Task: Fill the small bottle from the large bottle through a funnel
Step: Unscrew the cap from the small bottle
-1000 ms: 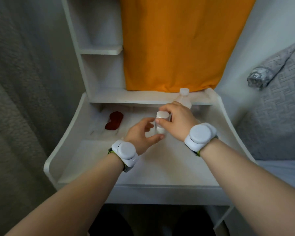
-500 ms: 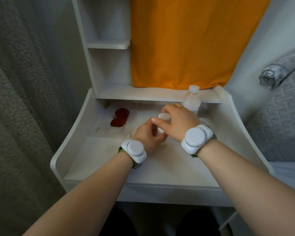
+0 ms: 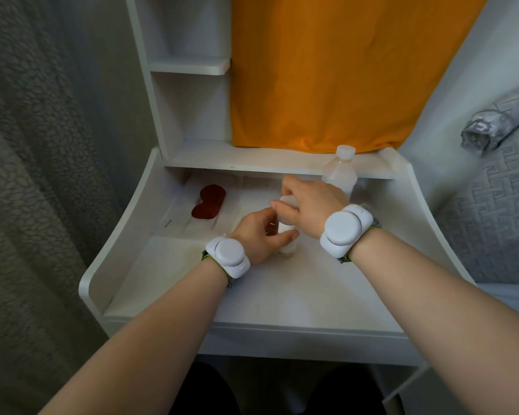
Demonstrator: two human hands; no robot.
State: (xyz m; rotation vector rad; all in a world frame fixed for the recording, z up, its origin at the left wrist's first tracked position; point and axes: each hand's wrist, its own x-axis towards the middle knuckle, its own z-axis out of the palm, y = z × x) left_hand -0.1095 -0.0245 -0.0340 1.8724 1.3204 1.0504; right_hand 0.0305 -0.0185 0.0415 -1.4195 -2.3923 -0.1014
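Both hands closed on the small bottle (image 3: 286, 235) at mid-desk: left hand (image 3: 259, 235) wrapped round the lower body, thumb across the front, pinning it down; right hand (image 3: 307, 205) curled over the top, fingertips pinching the white cap (image 3: 285, 200). Probably gripped this way so the body cannot turn while the cap is twisted off, opening the neck for a funnel. Standing upright on its base, long axis vertical, mouth pointing up, leaning if at all only slightly. Cap on or already loose: cannot tell, fingers in the way.

Just behind the right hand, large bottle (image 3: 340, 175), clear, upright, white cap on, neck up, parked against the back ledge within easy reach for pouring. No funnel in plain sight. Off to the left, well apart, a red object (image 3: 209, 202) lying flat on the white desk (image 3: 282, 295). Behind, an orange cloth (image 3: 342, 70) hanging over the shelving; grey curtain (image 3: 42, 175) far left.
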